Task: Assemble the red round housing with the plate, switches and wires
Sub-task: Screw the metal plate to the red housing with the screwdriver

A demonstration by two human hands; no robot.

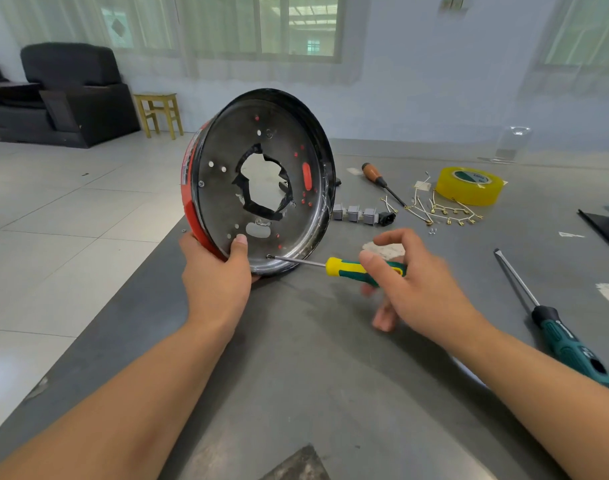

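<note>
Grey table carries the tilted red round housing; left hand clamps its rim; right hand pinches the yellow-green screwdriver, tip on a rim screw; it could slip if the housing rolls.

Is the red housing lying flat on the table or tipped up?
Tipped up. The red housing stands on its lower rim on the table, open side toward the camera, steadied by the left hand.

Soft, even daylight enters through the curtained white-framed windows at the top of the frame, casting only faint shadows on the grey worktop. The right hand is motion-blurred, and wide-angle distortion bends the frame edges.
</note>
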